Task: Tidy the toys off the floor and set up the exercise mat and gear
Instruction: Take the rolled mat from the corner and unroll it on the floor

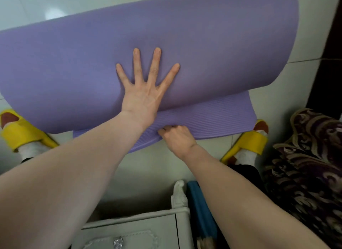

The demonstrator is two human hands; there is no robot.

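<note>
Purple exercise mat [203, 35] on pale tile floor [157, 171] between our yellow slippers [24, 135], still part-rolled; foam looks light, soft, springy, likely to curl back, so we hold it at the loose edge. Left hand [142, 98] flat on the roll, fingers spread wide. Right hand [177, 137] curled, pinching the ribbed free end against the floor

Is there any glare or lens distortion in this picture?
Head view: a soft glare patch lies on the tiled floor at upper left; the wide lens bows the purple mat edges; the forearms near the camera look oversized and slightly soft.
</note>
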